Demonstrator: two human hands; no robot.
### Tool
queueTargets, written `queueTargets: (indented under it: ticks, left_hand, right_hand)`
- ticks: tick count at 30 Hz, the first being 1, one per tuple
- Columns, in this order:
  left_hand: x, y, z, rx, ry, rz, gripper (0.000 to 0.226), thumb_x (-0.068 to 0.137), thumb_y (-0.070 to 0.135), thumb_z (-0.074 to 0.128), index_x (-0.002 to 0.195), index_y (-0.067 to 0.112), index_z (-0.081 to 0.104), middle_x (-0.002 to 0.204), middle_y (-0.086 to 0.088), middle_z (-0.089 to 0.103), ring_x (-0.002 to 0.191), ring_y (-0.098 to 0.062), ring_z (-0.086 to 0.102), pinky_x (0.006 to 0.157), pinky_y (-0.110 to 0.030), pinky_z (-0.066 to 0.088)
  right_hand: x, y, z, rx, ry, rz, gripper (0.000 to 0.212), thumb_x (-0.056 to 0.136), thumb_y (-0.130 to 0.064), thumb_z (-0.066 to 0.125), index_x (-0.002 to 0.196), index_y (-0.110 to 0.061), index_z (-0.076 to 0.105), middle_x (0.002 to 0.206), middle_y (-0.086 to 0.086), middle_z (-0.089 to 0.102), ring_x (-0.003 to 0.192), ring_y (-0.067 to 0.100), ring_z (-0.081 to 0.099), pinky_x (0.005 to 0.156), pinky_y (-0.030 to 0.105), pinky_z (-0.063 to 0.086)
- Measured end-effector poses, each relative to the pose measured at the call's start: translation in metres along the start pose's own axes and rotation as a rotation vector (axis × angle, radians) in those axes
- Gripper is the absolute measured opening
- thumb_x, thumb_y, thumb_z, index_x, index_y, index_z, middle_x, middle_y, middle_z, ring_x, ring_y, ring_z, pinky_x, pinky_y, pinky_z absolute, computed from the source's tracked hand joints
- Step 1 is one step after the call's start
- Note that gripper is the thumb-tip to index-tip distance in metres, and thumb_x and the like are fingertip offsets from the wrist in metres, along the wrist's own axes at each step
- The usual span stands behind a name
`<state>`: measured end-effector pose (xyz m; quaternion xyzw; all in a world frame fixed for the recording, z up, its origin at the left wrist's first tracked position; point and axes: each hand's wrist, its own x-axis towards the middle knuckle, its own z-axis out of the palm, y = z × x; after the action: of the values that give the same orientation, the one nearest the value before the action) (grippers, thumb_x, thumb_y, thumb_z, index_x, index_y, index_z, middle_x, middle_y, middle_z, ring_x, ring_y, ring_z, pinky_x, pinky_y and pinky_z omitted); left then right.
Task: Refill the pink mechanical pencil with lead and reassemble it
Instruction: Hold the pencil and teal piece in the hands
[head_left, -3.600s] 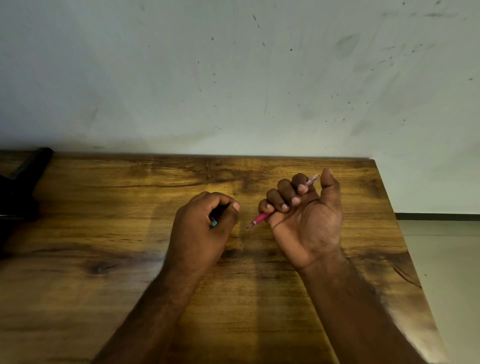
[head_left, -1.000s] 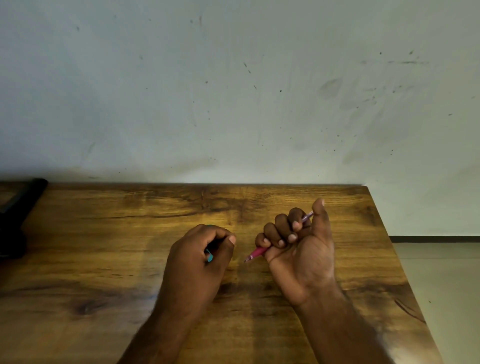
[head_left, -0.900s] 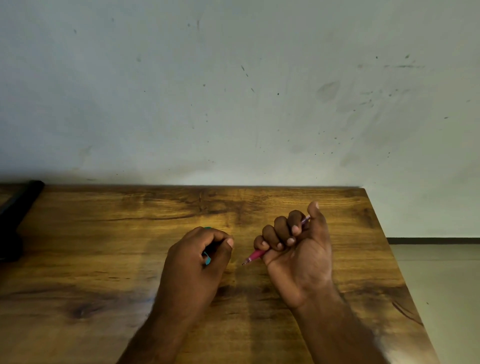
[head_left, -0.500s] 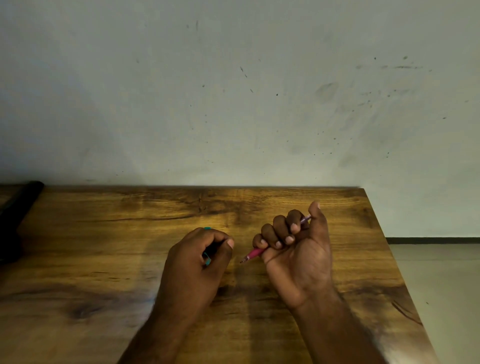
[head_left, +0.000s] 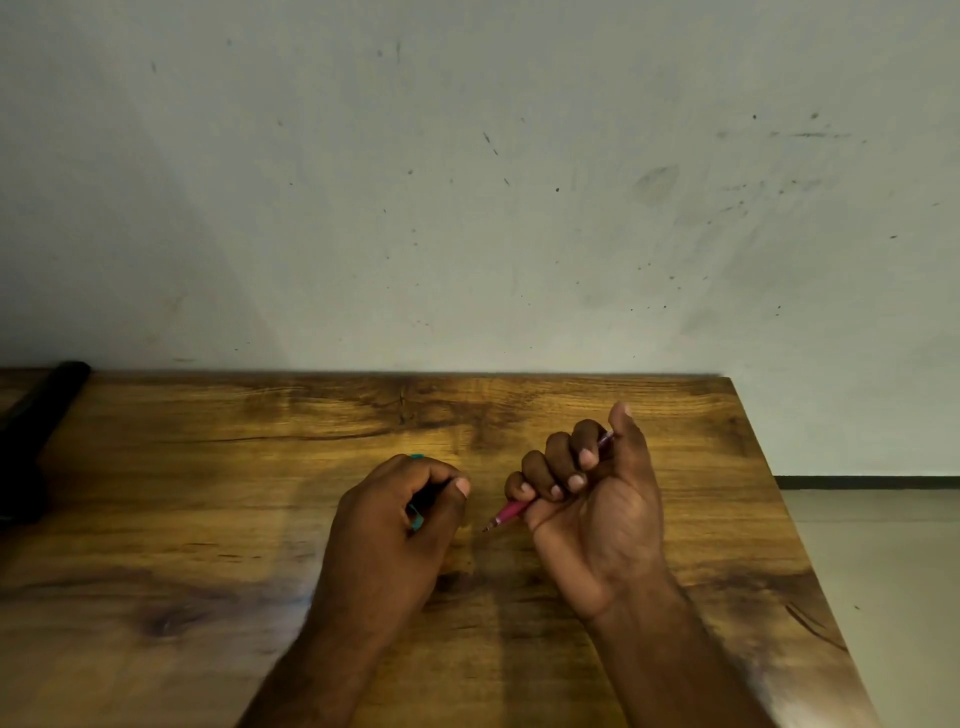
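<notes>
My right hand (head_left: 597, 509), palm up, grips the pink mechanical pencil (head_left: 506, 514) in a fist. The pencil's metal tip points down-left toward my left hand, and its rear end shows beside my raised thumb. My left hand (head_left: 395, 525) rests on the wooden table (head_left: 208, 467) with its fingers curled round a small teal object (head_left: 415, 519). Only teal slivers of that object show between the fingers and above the knuckles. The two hands are a short gap apart.
A black object (head_left: 36, 415) lies at the table's far left edge. A scuffed pale wall (head_left: 467, 208) rises behind the table. The table's right edge drops to a light floor (head_left: 883, 571).
Both hands keep their grips and stay almost still. Since the oldest frame the view has tilted up, so the hands sit lower in the picture.
</notes>
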<state>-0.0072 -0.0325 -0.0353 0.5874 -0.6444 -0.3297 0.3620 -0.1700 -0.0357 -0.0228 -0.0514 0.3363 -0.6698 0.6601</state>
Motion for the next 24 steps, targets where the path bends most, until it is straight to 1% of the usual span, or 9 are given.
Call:
queueTargets:
  ticks: [3, 7, 10, 12, 14, 16, 20, 24]
  left_hand:
    - [-0.0002, -0.0004, 0.0004, 0.002, 0.0, 0.006, 0.013, 0.09, 0.019, 0.073, 0.081, 0.029, 0.073, 0.082, 0.016, 0.068, 0.081, -0.008, 0.066, 0.067, -0.015, 0.048]
    - [0.0001, -0.0028, 0.001, 0.0, -0.005, 0.011, 0.014, 0.09, 0.019, 0.073, 0.081, 0.031, 0.073, 0.083, 0.016, 0.067, 0.081, -0.009, 0.066, 0.069, -0.015, 0.047]
    - [0.0, -0.0032, 0.001, 0.001, -0.003, 0.013, 0.013, 0.09, 0.021, 0.073, 0.082, 0.03, 0.073, 0.082, 0.016, 0.067, 0.081, -0.01, 0.066, 0.068, -0.019, 0.05]
    - [-0.0002, -0.0025, 0.0012, 0.0, -0.004, 0.015, 0.013, 0.09, 0.02, 0.072, 0.081, 0.03, 0.073, 0.082, 0.016, 0.067, 0.08, -0.009, 0.066, 0.067, -0.016, 0.048]
    - [-0.0004, -0.0023, 0.0009, -0.001, -0.006, 0.011, 0.013, 0.09, 0.02, 0.072, 0.082, 0.029, 0.073, 0.082, 0.016, 0.067, 0.08, -0.009, 0.066, 0.067, -0.015, 0.047]
    - [-0.0003, -0.0025, 0.0007, 0.001, -0.002, 0.009, 0.013, 0.09, 0.02, 0.072, 0.082, 0.029, 0.073, 0.082, 0.016, 0.067, 0.08, -0.009, 0.066, 0.068, -0.017, 0.048]
    - [-0.0005, -0.0018, 0.001, -0.008, -0.003, 0.01, 0.012, 0.09, 0.02, 0.072, 0.082, 0.03, 0.073, 0.082, 0.016, 0.067, 0.08, -0.009, 0.066, 0.069, -0.023, 0.051]
    - [-0.0006, -0.0029, 0.0008, -0.003, -0.001, 0.011, 0.011, 0.09, 0.022, 0.072, 0.082, 0.03, 0.073, 0.081, 0.015, 0.067, 0.08, -0.01, 0.066, 0.068, -0.025, 0.052]
  right_hand:
    - [0.0001, 0.0003, -0.0003, 0.001, 0.0, 0.0, 0.055, 0.101, -0.055, 0.046, 0.062, -0.016, 0.042, 0.052, -0.002, 0.029, 0.052, 0.015, 0.025, 0.056, 0.033, 0.032]
    - [-0.0006, -0.0003, -0.0003, -0.008, 0.011, -0.017, 0.052, 0.1, -0.049, 0.048, 0.06, -0.017, 0.042, 0.052, -0.002, 0.028, 0.052, 0.015, 0.024, 0.058, 0.034, 0.03]
    - [0.0, -0.0002, -0.0006, 0.01, 0.004, -0.012, 0.055, 0.101, -0.055, 0.047, 0.062, -0.016, 0.043, 0.052, -0.002, 0.03, 0.051, 0.015, 0.026, 0.058, 0.034, 0.03]
    - [-0.0001, 0.0002, -0.0008, 0.004, 0.007, -0.015, 0.055, 0.101, -0.055, 0.047, 0.062, -0.016, 0.042, 0.052, -0.002, 0.03, 0.052, 0.015, 0.026, 0.057, 0.034, 0.03]
    - [-0.0004, 0.0002, -0.0003, -0.012, 0.01, -0.019, 0.054, 0.101, -0.051, 0.048, 0.061, -0.017, 0.041, 0.051, -0.001, 0.028, 0.053, 0.015, 0.023, 0.057, 0.034, 0.03]
    - [-0.0002, 0.0001, 0.0005, -0.011, 0.005, -0.015, 0.053, 0.101, -0.051, 0.048, 0.061, -0.017, 0.041, 0.051, -0.001, 0.028, 0.053, 0.015, 0.022, 0.057, 0.034, 0.029]
    - [-0.0002, 0.0006, 0.0007, 0.006, -0.007, 0.008, 0.056, 0.102, -0.056, 0.045, 0.062, -0.016, 0.043, 0.052, -0.001, 0.029, 0.052, 0.015, 0.025, 0.057, 0.034, 0.03]
    - [-0.0004, 0.0002, 0.0003, -0.014, -0.006, -0.004, 0.054, 0.103, -0.05, 0.047, 0.06, -0.017, 0.041, 0.051, -0.001, 0.028, 0.052, 0.015, 0.024, 0.056, 0.033, 0.03]
